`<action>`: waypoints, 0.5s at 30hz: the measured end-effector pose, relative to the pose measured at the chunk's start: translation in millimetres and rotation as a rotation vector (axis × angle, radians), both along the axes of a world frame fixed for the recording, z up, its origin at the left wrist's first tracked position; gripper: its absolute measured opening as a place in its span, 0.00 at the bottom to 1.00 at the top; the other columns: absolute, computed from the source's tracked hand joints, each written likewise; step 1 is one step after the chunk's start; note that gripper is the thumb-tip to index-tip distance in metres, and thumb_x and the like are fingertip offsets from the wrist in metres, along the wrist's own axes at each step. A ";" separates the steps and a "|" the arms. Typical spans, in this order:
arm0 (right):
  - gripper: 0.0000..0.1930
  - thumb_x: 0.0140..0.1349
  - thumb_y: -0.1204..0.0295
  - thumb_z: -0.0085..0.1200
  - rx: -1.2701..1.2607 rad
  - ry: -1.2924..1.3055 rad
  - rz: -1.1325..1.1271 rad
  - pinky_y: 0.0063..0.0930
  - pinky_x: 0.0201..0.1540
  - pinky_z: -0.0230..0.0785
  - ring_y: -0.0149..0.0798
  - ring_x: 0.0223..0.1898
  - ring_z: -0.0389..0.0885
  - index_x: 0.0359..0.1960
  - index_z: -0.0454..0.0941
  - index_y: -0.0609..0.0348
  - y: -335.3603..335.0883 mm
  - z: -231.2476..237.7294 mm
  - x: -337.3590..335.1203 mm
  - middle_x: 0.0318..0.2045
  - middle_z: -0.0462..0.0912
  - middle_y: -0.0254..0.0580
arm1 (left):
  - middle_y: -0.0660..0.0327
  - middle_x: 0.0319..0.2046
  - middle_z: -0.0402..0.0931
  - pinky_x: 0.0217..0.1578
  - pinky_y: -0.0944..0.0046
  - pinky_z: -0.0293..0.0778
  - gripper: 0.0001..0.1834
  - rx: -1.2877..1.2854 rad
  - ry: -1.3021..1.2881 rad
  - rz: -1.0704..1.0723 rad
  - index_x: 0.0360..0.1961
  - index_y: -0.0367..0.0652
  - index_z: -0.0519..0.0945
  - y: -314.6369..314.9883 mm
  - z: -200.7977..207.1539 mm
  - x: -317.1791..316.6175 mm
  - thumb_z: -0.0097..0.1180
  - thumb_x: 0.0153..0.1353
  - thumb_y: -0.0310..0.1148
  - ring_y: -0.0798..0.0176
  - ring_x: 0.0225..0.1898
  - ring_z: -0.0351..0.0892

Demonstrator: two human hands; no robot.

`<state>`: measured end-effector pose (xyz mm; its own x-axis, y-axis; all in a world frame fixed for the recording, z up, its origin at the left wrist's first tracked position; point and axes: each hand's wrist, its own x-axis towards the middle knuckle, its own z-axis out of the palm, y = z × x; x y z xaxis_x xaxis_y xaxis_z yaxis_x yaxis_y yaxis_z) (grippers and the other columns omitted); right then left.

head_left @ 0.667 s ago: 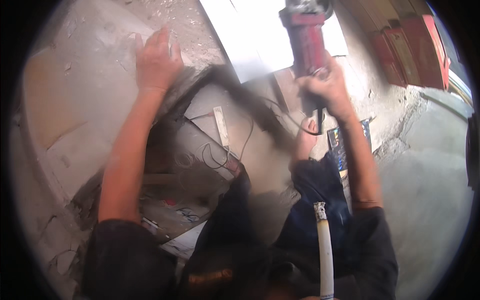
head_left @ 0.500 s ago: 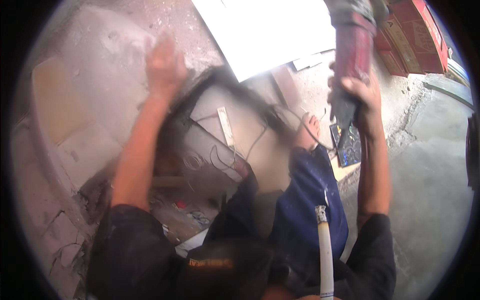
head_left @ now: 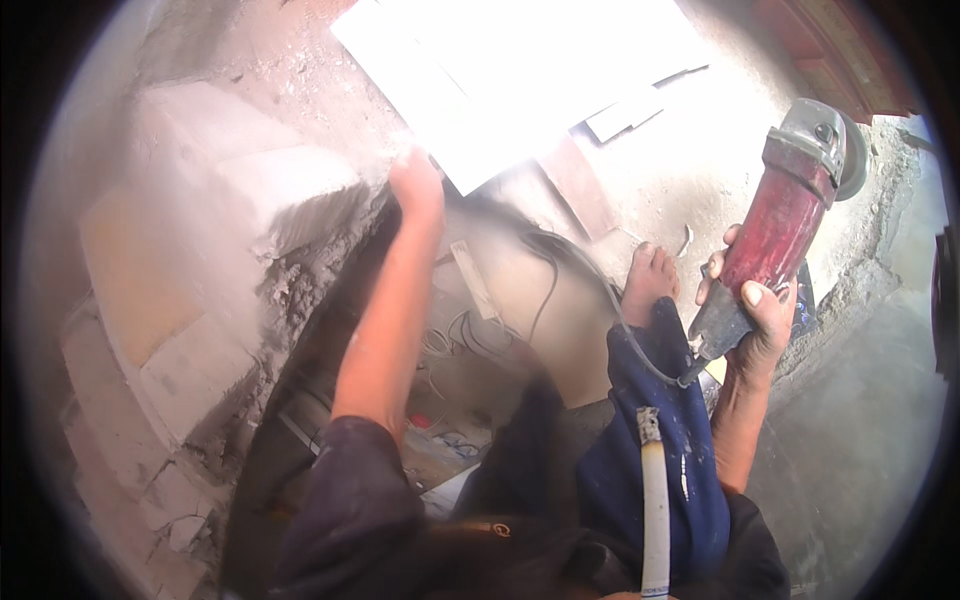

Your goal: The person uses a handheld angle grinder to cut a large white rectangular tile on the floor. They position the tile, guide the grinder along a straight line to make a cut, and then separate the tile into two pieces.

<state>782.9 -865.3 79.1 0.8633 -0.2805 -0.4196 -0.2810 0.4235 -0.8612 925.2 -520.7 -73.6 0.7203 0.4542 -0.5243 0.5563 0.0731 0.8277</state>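
My right hand [head_left: 765,318] is wrapped round the rear body of a red and black angle grinder [head_left: 772,238]. The grinder tilts up to the right, its metal head and disc guard at the far end, and a dark cord [head_left: 640,355] trails from its handle. My left hand [head_left: 418,188] reaches forward beside the corner of a glaring white panel [head_left: 480,100]. Glare and blur wash out its fingers, so whether it touches the panel cannot be made out.
Rough masonry blocks [head_left: 300,185] with broken edges lie on the left, hazy with dust. A pale strip [head_left: 474,280] and loose cables lie between my legs. My bare foot [head_left: 650,280] rests near the grinder's cord. A red box [head_left: 835,50] stands far right; a cigarette [head_left: 654,510] juts up below.
My left hand has moved right, from above the masonry to the panel's corner. The grinder in my right hand has come lower and right, tilting so its head now shows.
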 end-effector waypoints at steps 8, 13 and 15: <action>0.36 0.52 0.65 0.64 0.037 0.030 0.016 0.34 0.28 0.84 0.42 0.37 0.84 0.59 0.65 0.76 2.8 -6.0 8.7 0.47 0.77 0.56 | 0.50 0.49 0.76 0.49 0.59 0.83 0.12 -0.290 -0.053 0.303 0.50 0.30 0.72 37.8 -27.6 75.4 0.44 0.66 0.17 0.54 0.49 0.82; 0.35 0.53 0.66 0.63 0.070 0.041 -0.020 0.35 0.28 0.85 0.42 0.37 0.84 0.59 0.66 0.75 8.0 -4.4 9.2 0.47 0.77 0.55 | 0.57 0.39 0.75 0.37 0.64 0.76 0.08 -0.279 -0.030 0.377 0.43 0.34 0.74 13.4 -14.9 43.3 0.46 0.64 0.18 0.62 0.36 0.77; 0.33 0.53 0.67 0.63 0.088 0.025 -0.021 0.35 0.28 0.84 0.43 0.36 0.84 0.58 0.66 0.75 7.5 -3.8 11.6 0.47 0.77 0.55 | 0.59 0.34 0.75 0.33 0.65 0.75 0.06 -0.305 0.015 0.395 0.40 0.36 0.76 11.6 -20.6 24.5 0.47 0.65 0.21 0.64 0.32 0.77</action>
<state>794.4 -857.9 75.4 0.8467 -0.2597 -0.4645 -0.2918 0.5033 -0.8134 949.7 -509.1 -94.2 0.5156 0.5149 -0.6848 0.4490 0.5183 0.7278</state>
